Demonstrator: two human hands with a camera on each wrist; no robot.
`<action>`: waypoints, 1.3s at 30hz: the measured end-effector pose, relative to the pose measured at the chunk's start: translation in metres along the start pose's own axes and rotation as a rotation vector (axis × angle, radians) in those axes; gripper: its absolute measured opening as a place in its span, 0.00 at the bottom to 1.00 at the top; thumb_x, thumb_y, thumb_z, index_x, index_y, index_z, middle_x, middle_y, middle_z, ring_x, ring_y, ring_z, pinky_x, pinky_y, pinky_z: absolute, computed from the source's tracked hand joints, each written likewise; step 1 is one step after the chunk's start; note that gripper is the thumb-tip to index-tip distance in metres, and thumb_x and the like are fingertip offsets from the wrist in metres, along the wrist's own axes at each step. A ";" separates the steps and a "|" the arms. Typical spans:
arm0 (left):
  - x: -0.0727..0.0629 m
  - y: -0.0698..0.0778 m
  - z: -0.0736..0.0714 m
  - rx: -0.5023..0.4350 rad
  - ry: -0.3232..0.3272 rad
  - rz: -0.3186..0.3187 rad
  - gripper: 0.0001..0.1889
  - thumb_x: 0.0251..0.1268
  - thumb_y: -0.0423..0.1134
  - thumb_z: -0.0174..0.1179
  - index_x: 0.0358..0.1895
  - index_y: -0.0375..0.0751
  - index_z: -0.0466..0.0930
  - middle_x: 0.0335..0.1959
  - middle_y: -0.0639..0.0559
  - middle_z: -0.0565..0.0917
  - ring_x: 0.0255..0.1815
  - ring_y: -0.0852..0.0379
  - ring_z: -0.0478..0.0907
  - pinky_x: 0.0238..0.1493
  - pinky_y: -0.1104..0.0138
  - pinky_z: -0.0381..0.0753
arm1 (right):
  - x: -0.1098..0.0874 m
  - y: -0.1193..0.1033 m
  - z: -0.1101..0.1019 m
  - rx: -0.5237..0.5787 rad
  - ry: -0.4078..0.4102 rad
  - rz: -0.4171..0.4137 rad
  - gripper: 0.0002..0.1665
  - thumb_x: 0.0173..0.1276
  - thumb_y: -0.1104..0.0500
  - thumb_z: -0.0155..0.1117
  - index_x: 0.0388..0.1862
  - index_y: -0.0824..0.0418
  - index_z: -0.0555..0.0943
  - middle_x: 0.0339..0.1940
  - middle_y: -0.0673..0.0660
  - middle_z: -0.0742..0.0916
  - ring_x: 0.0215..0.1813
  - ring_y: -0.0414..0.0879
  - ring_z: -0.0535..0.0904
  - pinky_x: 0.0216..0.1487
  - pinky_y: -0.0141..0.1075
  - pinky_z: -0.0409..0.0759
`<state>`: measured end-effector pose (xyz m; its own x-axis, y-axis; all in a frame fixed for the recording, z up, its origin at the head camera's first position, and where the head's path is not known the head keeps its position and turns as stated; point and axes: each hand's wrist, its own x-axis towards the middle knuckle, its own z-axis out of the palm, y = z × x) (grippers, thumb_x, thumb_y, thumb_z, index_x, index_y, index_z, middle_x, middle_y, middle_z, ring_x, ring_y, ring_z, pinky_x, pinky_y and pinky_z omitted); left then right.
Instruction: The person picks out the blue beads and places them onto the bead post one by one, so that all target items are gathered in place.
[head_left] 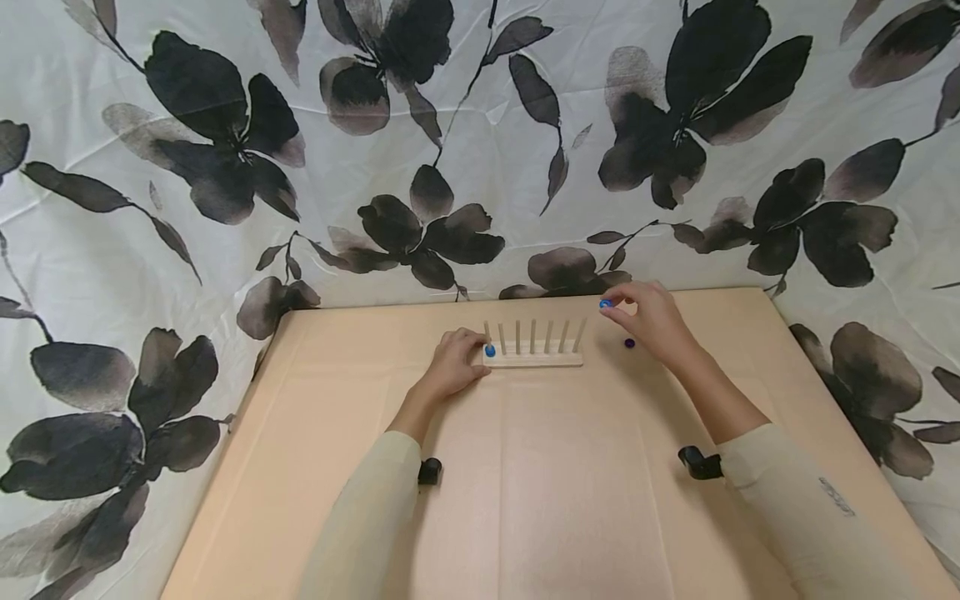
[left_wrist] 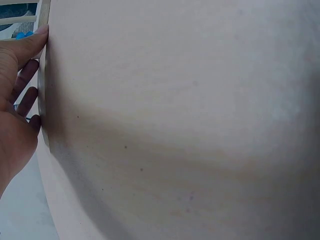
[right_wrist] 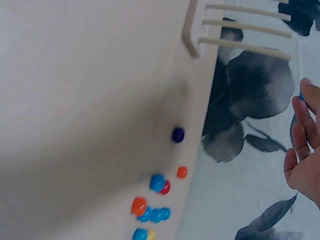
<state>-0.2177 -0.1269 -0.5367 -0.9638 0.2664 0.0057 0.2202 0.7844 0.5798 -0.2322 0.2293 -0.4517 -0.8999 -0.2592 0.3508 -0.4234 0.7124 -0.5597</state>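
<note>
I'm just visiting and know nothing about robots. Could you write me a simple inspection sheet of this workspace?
Surface: pale table, faintly creased, with small dark specks.
Peg rack: pale, standing upright; a blue bead sits on its leftmost peg, the others look bare.
Loose beads: blue, orange, red and yellow, on the table; a dark bead lies nearer the rack.
Clutter: nothing seen besides beads.
Left grip: bare hand, holds the rack's left end.
Right grip: bare hand, pinches another blue bead in the air.
Cables: nothing seen.
Surroundings: flower-patterned cloth behind and beside the table.
</note>
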 end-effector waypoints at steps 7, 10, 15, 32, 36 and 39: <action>0.001 -0.001 0.000 -0.002 -0.001 -0.006 0.28 0.61 0.42 0.75 0.65 0.43 0.80 0.66 0.46 0.78 0.71 0.45 0.67 0.76 0.51 0.63 | 0.014 -0.018 0.007 0.033 0.019 -0.059 0.09 0.66 0.62 0.75 0.45 0.61 0.89 0.40 0.60 0.90 0.47 0.56 0.77 0.49 0.46 0.71; 0.001 -0.003 0.002 -0.005 0.002 -0.004 0.28 0.61 0.42 0.75 0.65 0.44 0.80 0.65 0.46 0.78 0.71 0.45 0.67 0.76 0.51 0.63 | 0.018 -0.025 0.010 0.048 0.000 -0.064 0.11 0.67 0.61 0.74 0.47 0.63 0.89 0.42 0.61 0.91 0.49 0.57 0.78 0.51 0.48 0.71; 0.001 -0.003 0.003 -0.009 0.003 -0.004 0.28 0.61 0.42 0.75 0.65 0.44 0.80 0.64 0.47 0.78 0.71 0.45 0.66 0.76 0.51 0.64 | 0.024 -0.040 0.017 0.056 -0.031 -0.079 0.12 0.66 0.61 0.75 0.48 0.62 0.89 0.43 0.61 0.91 0.52 0.59 0.79 0.57 0.51 0.71; 0.001 -0.005 0.003 -0.011 0.010 0.012 0.28 0.61 0.42 0.75 0.65 0.43 0.80 0.64 0.46 0.78 0.70 0.44 0.67 0.74 0.50 0.64 | 0.041 -0.087 0.053 0.070 -0.118 -0.117 0.11 0.67 0.59 0.74 0.47 0.59 0.90 0.43 0.56 0.92 0.52 0.56 0.78 0.58 0.53 0.73; 0.001 -0.004 0.001 0.003 0.009 0.017 0.27 0.61 0.42 0.75 0.64 0.44 0.81 0.63 0.47 0.79 0.70 0.45 0.67 0.74 0.51 0.65 | 0.045 -0.094 0.063 0.045 -0.144 -0.133 0.10 0.68 0.58 0.74 0.46 0.57 0.90 0.42 0.54 0.92 0.51 0.56 0.78 0.57 0.54 0.72; 0.000 -0.004 0.001 0.007 0.007 0.020 0.27 0.61 0.42 0.75 0.64 0.44 0.80 0.64 0.47 0.79 0.70 0.44 0.67 0.75 0.50 0.65 | 0.047 -0.100 0.069 0.036 -0.171 -0.129 0.10 0.68 0.58 0.74 0.46 0.57 0.90 0.42 0.53 0.92 0.51 0.55 0.78 0.57 0.53 0.73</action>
<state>-0.2185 -0.1299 -0.5398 -0.9603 0.2781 0.0229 0.2405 0.7829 0.5738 -0.2391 0.1010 -0.4313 -0.8411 -0.4560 0.2908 -0.5373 0.6430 -0.5457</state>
